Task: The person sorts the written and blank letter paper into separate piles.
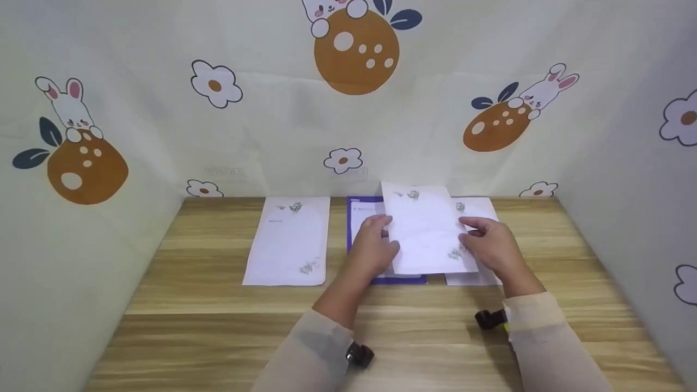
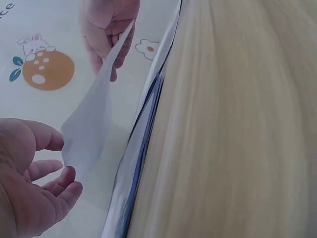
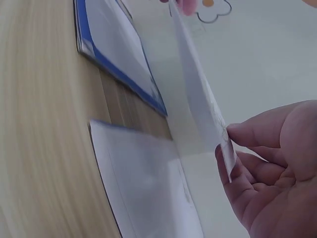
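Observation:
A sheet of white paper [image 1: 425,231] with small green prints at its top and lower right is raised above the table, tilted, between both hands. My left hand [image 1: 373,247] holds its left edge, thumb on one side and fingertips at the other in the left wrist view. On the opposite edge, my right hand [image 1: 493,247] pinches the sheet between thumb and fingers. Beneath it lies a purple-blue bordered pad [image 1: 400,281], partly covered from above. Another white paper [image 1: 474,279] lies under the sheet's right side, partly hidden by it and my right hand.
A similar white paper [image 1: 288,245] with green prints and a short line of text lies flat to the left. The wooden table [image 1: 218,337] ends at a cloth wall [image 1: 283,130] printed with rabbits, oranges and flowers, and cloth also rises at both sides.

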Demonstrator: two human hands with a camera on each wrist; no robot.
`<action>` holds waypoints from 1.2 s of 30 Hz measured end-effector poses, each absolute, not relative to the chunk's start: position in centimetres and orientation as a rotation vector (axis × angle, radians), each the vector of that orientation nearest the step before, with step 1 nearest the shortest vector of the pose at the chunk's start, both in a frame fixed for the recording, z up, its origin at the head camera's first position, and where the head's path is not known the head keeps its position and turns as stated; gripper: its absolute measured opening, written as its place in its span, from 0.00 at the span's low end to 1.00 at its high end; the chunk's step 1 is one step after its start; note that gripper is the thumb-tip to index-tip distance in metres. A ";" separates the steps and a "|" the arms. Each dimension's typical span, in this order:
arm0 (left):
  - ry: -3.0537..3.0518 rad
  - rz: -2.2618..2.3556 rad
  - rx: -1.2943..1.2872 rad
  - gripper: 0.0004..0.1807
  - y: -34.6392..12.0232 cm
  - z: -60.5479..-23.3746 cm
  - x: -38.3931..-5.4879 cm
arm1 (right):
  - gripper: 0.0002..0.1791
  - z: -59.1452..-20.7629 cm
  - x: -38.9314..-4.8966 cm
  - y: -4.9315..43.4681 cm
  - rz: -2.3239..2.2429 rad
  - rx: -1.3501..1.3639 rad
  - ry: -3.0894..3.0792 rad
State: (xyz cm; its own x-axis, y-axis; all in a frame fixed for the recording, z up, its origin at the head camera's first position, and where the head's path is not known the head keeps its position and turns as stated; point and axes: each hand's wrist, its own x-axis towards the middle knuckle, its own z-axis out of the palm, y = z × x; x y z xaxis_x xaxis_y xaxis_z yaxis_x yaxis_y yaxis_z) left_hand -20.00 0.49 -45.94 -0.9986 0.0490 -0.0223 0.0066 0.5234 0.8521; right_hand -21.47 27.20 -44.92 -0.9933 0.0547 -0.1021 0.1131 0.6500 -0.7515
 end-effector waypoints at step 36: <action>2.386 1.635 0.145 0.34 9.3 -48.1 -18.9 | 0.33 -46.4 -19.9 37.0 -1.260 0.287 2.758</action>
State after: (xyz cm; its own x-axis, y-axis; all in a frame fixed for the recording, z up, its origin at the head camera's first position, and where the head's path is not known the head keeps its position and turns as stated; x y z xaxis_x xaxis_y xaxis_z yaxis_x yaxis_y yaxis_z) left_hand -18.95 9.30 -48.13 -0.9650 0.2188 -0.1444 -0.0557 0.3671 0.9285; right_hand -19.92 36.98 -46.43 -0.9777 0.1308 -0.1641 0.2097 0.6409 -0.7385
